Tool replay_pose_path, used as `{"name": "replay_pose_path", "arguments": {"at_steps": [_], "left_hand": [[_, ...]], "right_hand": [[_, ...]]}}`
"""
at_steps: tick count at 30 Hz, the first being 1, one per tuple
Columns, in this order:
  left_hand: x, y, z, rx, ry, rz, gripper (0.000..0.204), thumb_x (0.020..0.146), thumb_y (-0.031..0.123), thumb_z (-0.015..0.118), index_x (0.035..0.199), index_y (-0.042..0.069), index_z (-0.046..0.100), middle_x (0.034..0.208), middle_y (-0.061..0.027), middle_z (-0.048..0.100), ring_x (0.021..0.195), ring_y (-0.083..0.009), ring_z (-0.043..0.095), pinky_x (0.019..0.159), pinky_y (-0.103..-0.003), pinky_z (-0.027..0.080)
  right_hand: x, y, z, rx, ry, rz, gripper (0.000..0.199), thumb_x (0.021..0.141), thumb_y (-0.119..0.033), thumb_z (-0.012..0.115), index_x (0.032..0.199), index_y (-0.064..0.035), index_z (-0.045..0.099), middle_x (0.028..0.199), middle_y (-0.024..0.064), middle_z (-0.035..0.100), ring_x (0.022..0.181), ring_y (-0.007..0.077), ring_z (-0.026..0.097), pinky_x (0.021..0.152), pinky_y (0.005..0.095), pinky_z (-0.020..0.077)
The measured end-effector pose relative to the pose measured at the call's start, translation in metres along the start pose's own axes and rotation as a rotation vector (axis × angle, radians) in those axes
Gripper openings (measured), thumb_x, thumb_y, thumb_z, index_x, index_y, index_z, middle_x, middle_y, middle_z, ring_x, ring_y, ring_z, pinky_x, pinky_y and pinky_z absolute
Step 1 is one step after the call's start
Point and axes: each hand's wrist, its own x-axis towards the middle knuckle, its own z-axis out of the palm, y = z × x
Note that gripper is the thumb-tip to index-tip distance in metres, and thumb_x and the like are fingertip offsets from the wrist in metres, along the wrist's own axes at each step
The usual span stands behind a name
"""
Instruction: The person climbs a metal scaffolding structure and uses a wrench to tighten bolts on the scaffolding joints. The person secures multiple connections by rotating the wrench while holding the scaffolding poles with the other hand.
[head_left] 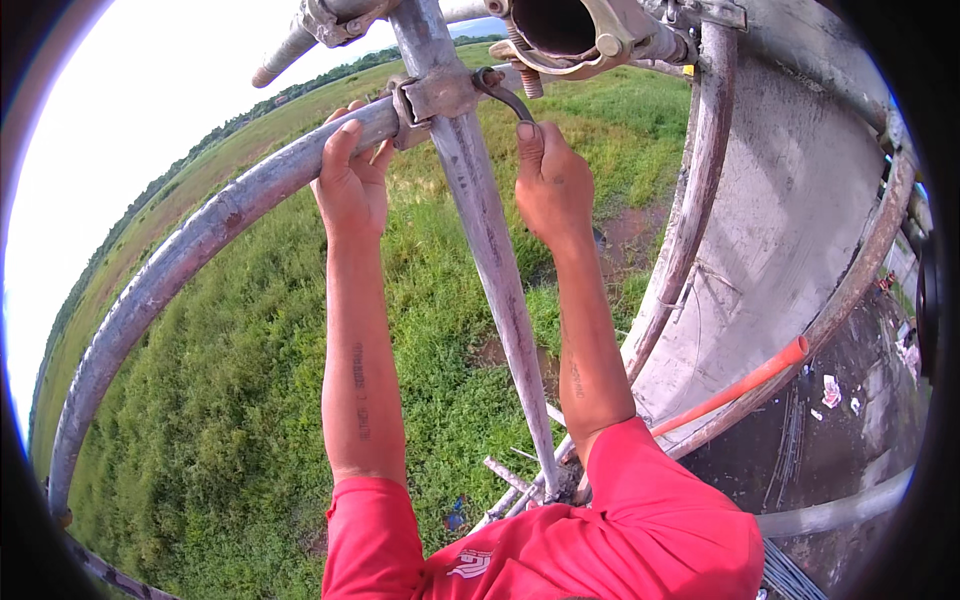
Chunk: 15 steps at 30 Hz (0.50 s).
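Observation:
A grey scaffold clamp point(432, 98) joins a horizontal steel tube point(200, 240) to an upright tube point(490, 250). My left hand point(350, 180) is wrapped around the horizontal tube just left of the clamp. My right hand point(552, 185) grips the handle of a dark curved spanner point(503, 92), whose head sits on the clamp's right side. Both forearms come up from red sleeves at the bottom.
Another open clamp point(575, 40) and tube end hang above. A curved concrete wall point(790, 200) with more scaffold tubes point(700, 180) stands at the right. An orange pipe point(735, 388) leans below it. Green grassland lies far beneath.

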Motion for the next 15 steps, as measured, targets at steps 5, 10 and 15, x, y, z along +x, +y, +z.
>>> {"name": "replay_pose_path", "arguments": {"at_steps": [5,10,15], "left_hand": [[0.002,0.000,-0.002,0.039,0.014,-0.001,0.042,0.092,0.015,0.066,0.131,0.004,0.052,0.136,-0.0126,0.058,0.127,-0.0275,0.057,0.111,-0.054,0.044],[0.001,-0.001,-0.007,0.028,-0.053,0.014,0.047,0.092,0.016,0.067,0.133,0.003,0.050,0.137,-0.0134,0.056,0.130,-0.0288,0.053,0.115,-0.056,0.038],[0.001,-0.001,-0.008,0.057,-0.058,0.014,0.052,0.090,0.019,0.070,0.135,0.002,0.048,0.138,-0.0137,0.054,0.131,-0.0287,0.052,0.115,-0.056,0.038]], "right_hand": [[-0.005,0.028,-0.004,0.334,0.070,0.058,0.062,0.106,-0.056,0.038,0.079,-0.0036,0.057,0.062,0.0087,0.053,0.056,0.0253,0.050,0.057,0.0389,0.0413],[0.020,0.050,-0.028,0.230,0.097,-0.158,0.057,0.106,-0.051,0.045,0.080,-0.0025,0.061,0.062,0.0047,0.047,0.061,0.0135,0.045,0.058,0.0321,0.0388],[0.076,0.061,-0.039,-0.127,-0.083,-0.414,0.060,0.102,-0.062,0.043,0.091,-0.0085,0.068,0.074,0.0117,0.067,0.071,0.0292,0.064,0.067,0.0437,0.0487]]}}
